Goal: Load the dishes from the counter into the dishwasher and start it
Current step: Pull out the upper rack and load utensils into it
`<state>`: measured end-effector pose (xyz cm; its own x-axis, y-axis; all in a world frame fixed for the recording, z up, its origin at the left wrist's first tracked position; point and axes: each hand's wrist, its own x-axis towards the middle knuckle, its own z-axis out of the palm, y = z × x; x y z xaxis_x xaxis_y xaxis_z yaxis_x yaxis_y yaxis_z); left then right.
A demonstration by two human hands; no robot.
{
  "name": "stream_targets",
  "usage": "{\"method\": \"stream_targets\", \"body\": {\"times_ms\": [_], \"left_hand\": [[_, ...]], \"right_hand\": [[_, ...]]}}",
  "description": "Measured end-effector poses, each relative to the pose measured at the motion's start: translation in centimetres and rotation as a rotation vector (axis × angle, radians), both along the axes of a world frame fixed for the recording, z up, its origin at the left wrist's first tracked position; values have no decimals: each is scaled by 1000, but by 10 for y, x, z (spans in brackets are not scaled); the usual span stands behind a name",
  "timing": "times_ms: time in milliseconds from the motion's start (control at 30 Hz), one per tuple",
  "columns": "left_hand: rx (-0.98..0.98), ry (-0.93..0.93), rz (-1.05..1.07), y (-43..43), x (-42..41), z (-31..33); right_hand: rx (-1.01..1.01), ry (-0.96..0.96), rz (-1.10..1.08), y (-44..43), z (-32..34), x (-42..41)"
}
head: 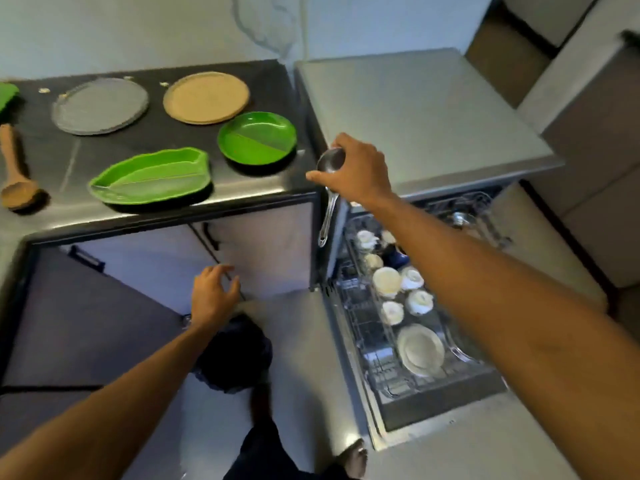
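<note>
Counter (pixel 242 192): the right front corner is taken by a round green plate (pixel 257 138) and a leaf-shaped green plate (pixel 152 176). A narrow bare lane runs between them. Behind them lie a tan plate (pixel 206 97) and a grey plate (pixel 100 106), all low, with open passage above.

Dishwasher rack (pixel 360 327): white cups (pixel 386 280) crowd the middle and a pale plate (pixel 420 349) sits at the near end. Open wire slots remain along the left side.

The right hand (pixel 349 168) grips a steel ladle (pixel 330 188). Its handle hangs over the rack's far left corner. The forearm crosses above the rack's right side.
</note>
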<state>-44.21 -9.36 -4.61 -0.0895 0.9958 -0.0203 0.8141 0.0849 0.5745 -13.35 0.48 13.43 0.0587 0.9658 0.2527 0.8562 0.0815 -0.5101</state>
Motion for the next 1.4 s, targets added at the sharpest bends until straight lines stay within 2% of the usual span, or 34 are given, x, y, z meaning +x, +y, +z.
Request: {"method": "stream_targets", "body": {"times_ms": [200, 367, 567, 700, 767, 933, 1133, 1233, 1400], "left_hand": [[112, -6, -353, -17, 155, 12], [229, -15, -604, 18, 265, 39], [316, 24, -900, 91, 378, 53], [394, 64, -950, 140, 446, 70], [400, 97, -955, 152, 467, 78], [269, 207, -989, 189, 524, 80], [172, 302, -1033, 214, 576, 56], [210, 399, -1038, 226, 599, 43], [276, 516, -1028, 233, 621, 33]], "right_hand": [[-180, 146, -339, -100, -67, 143], [-267, 318, -724, -155, -106, 248], [-261, 437, -1050, -160, -131, 324], [-194, 448, -1177, -133, -138, 354], [-174, 442, -1196, -123, -139, 360], [-147, 452, -1189, -82, -157, 382], [-141, 502, -1027, -48, -194, 422], [-136, 521, -957, -30, -216, 439], [-131, 444, -867, -4, -270, 460]]}}
